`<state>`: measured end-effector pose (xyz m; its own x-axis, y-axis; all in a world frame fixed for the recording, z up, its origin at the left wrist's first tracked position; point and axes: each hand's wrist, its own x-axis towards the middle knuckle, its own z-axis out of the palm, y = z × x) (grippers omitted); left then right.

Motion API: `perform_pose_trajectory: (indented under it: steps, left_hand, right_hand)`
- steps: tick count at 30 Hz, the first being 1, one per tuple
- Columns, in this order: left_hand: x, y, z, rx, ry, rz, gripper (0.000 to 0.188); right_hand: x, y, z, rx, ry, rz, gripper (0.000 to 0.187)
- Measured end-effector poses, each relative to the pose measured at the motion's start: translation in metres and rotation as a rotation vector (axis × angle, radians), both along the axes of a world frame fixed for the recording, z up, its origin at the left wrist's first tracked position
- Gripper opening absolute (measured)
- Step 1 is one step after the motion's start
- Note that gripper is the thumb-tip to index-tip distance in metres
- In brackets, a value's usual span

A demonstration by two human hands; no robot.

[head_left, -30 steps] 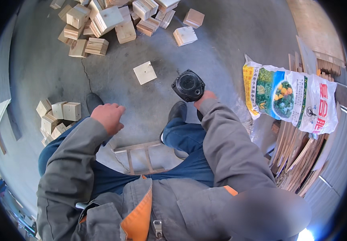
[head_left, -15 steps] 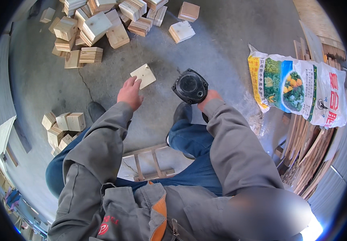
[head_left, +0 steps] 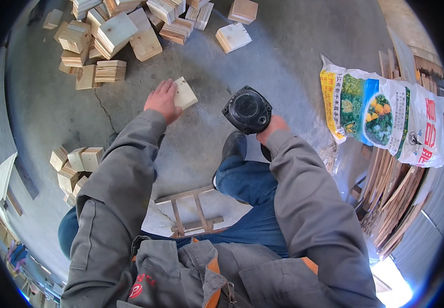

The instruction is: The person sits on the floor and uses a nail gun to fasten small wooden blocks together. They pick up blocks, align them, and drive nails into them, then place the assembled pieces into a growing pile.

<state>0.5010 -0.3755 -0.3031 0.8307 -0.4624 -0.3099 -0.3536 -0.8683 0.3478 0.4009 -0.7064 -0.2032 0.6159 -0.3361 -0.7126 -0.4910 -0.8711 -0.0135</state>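
Observation:
On the concrete floor ahead lies a pale square wooden block (head_left: 186,93). My left hand (head_left: 163,102) is closed over its left side, fingers along the far edge and thumb by the near one. Part of the block is covered by that hand. In my right hand (head_left: 273,128) is a black power tool that looks like a nail gun (head_left: 247,109), held upright by its handle. Its bolted, squarish top faces up, and its lower end is hidden from above.
Loose plywood blocks (head_left: 117,33) lie heaped at the far left, and a smaller pile (head_left: 75,167) sits by my left leg. A printed plastic sack (head_left: 386,110) rests over stacked wood strips (head_left: 394,205) on the right. Below me is a wooden frame (head_left: 199,208).
My left hand has moved from just short of the wooden block onto its left side. The nail gun stays in my right hand, shifted only slightly.

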Motion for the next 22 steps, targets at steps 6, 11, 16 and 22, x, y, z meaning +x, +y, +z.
perform_pose_trajectory:
  steps: [6,11,16,22]
  left_hand:
    - [0.024,0.031,-0.014,-0.149,0.038,0.141,0.064]
    - [0.019,0.006,0.013,-0.088,0.100,0.248,0.082]
    - [0.020,0.009,-0.003,-0.067,0.026,0.291,0.094]
    - [0.021,0.009,-0.009,-0.207,0.213,0.412,0.096]
  right_hand:
    - [0.007,-0.002,0.003,0.038,0.054,-0.039,0.030]
    - [0.003,-0.007,-0.002,-0.006,0.014,-0.045,0.028]
    - [0.015,0.000,0.011,0.001,0.097,-0.042,0.029]
    - [0.015,-0.004,0.006,0.032,0.084,-0.042,0.030]
